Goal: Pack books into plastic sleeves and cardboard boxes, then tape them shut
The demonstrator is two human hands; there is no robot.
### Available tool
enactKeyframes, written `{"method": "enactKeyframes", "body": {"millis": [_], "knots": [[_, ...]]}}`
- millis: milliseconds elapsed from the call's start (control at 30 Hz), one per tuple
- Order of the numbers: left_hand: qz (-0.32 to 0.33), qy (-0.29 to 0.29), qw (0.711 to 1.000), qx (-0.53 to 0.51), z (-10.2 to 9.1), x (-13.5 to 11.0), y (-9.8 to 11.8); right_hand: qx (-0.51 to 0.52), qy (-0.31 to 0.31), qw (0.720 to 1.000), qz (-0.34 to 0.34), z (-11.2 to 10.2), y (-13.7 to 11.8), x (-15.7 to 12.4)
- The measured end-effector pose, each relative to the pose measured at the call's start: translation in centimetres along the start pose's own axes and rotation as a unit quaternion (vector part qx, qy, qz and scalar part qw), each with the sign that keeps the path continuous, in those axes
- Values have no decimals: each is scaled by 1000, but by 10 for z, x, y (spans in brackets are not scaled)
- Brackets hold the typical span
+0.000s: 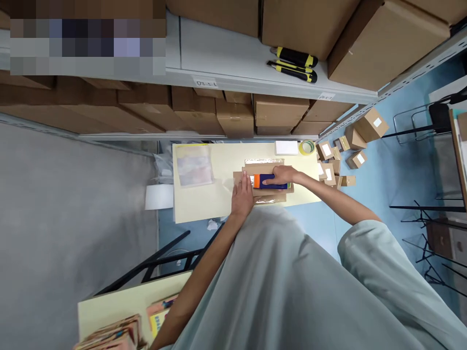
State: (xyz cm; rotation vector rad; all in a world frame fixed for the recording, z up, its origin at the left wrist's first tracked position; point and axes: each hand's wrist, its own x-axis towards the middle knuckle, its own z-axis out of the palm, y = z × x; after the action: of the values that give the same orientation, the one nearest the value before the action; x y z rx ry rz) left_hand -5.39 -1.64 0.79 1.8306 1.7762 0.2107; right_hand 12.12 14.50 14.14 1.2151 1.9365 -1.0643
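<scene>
An open cardboard box (pixel 268 169) lies on the pale table, its flaps folded out and shiny clear tape along two of them. Inside it rests a dark blue package with an orange band (pixel 257 181); I cannot make out its exact kind. My right hand (pixel 284 176) comes in from the right and grips this package, a finger or thumb lying along its top. On the box's left flap, my left hand (pixel 242 195) lies flat with fingers stretched out, close to the package's orange end.
On the table (pixel 197 204) are a clear plastic bag (pixel 195 166), a white stack (pixel 286 148) and a tape roll (pixel 307 147). Utility knives (pixel 295 63) lie on the shelf above. Small cartons (pixel 330 172) sit on the floor at right. Books (pixel 116 335) stand lower left.
</scene>
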Motion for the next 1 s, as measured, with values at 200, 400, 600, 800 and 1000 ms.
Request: {"method": "enactKeyframes", "body": {"millis": [200, 400, 600, 800, 1000], "knots": [[-15, -27, 999, 26, -1, 3, 4, 12, 5, 1000, -6, -3, 19, -4], [-39, -34, 998, 39, -4, 4, 7, 121, -75, 989, 25, -18, 101, -55], [-41, -54, 995, 70, -7, 8, 14, 161, -94, 981, 47, -22, 177, -85], [-53, -58, 994, 80, -8, 12, 19, 136, -94, 986, 24, -16, 196, -55], [-62, -66, 992, 89, -7, 14, 23, 191, -110, 975, 10, -22, 210, -60]]}}
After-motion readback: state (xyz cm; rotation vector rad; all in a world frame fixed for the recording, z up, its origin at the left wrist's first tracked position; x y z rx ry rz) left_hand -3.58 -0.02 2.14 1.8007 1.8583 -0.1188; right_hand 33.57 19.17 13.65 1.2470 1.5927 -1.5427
